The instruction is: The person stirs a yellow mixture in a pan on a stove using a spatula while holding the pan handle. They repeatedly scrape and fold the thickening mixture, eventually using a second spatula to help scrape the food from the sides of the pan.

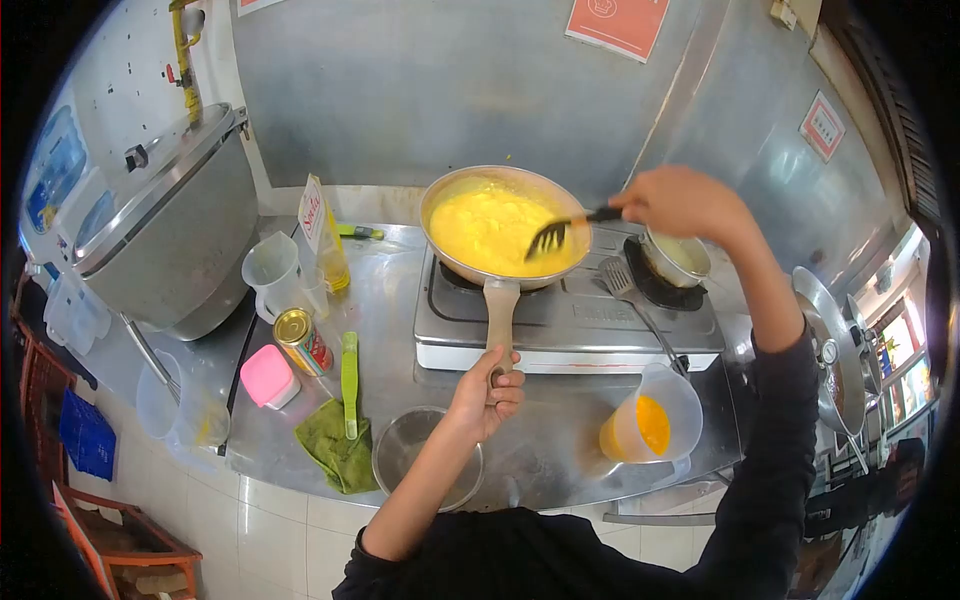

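Observation:
My left hand (484, 394) is wrapped round the beige handle (501, 320) of a frying pan (437, 259), which sits on the left burner of a two-burner gas stove (560, 325). Soft yellow scrambled egg (487, 226) fills much of the pan. In my closed right hand (672, 203) is a black slotted spatula (550, 240), its head down in the egg at the pan's right side. A metal slotted turner (622, 278) lies across the stove's right part, beside a small pot (678, 262). At the front right, a translucent jug (682, 415) contains orange-yellow liquid (653, 424).
Left of the stove stand an oil bottle (333, 262), a clear jug (272, 266), a can (302, 341) and a pink-lidded box (268, 375). A green cloth (338, 447) and metal bowl (395, 455) lie near the front edge. A large steel container (190, 220) stands far left.

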`<state>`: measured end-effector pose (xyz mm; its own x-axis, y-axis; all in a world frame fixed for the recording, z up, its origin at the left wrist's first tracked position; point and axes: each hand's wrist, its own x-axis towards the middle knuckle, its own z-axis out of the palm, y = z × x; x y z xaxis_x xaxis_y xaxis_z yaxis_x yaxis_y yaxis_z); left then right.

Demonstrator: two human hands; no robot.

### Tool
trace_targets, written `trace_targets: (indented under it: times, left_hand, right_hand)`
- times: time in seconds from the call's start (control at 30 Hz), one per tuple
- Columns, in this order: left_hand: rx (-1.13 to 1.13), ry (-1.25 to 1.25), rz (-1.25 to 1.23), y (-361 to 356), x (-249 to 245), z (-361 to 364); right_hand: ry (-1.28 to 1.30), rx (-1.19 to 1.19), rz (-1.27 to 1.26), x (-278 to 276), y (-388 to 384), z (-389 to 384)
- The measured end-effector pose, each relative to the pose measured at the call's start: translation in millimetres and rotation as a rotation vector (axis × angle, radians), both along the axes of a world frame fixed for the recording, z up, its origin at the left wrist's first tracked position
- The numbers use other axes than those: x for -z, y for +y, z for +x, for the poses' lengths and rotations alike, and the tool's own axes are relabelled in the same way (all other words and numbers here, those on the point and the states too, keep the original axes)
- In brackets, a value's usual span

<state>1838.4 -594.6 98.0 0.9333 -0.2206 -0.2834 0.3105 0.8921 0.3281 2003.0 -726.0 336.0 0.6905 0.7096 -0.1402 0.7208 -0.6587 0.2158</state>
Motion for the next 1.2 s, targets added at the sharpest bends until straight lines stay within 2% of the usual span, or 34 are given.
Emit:
trace_targets:
  times: [0.07,0.13,0.23,0.53,0.67,0.77,0.9,1.03,1.13,1.2]
  left_hand:
    - [-0.002,-0.001,-0.005,-0.1,0.1,0.3]
    - [-0.017,0.020,-0.006,-2.2,-4.5,-0.9]
    - [-0.023,0.025,-0.009,-1.3,-2.9,-0.2]
    - [-0.013,-0.011,-0.011,-0.9,3.4,1.3]
    - [-0.030,0.014,-0.054,-2.3,-1.8,-0.2]
    - [0.003,-0.023,-0.034,0.4,2.3,1.0]
    - [-0.007,-0.023,-0.021,-0.7,1.4,0.1]
    - [-0.002,-0.022,-0.020,0.0,2.0,0.2]
    - [-0.019,0.010,-0.018,-1.3,-4.2,-0.6]
    - [-0.029,0.039,-0.023,-3.1,-5.6,-1.2]
  right_hand:
    - [0.005,0.047,-0.115,18.0,0.8,-31.2]
    - [-0.075,0.000,-0.032,64.6,-2.2,-33.8]
    - [-0.109,-0.023,0.095,92.7,8.8,-32.6]
    - [-0.187,-0.020,0.217,131.4,67.6,46.9]
    - [-0.127,0.001,0.211,95.9,72.2,85.7]
    - [-0.141,-0.036,0.149,35.4,53.9,63.2]
    - [-0.056,-0.067,0.048,-5.1,22.0,40.3]
    - [0.073,-0.015,-0.144,12.8,5.1,16.0]
    - [0.037,0.014,-0.064,46.4,10.1,9.5]
    - [0.057,0.015,0.073,60.3,14.9,18.6]
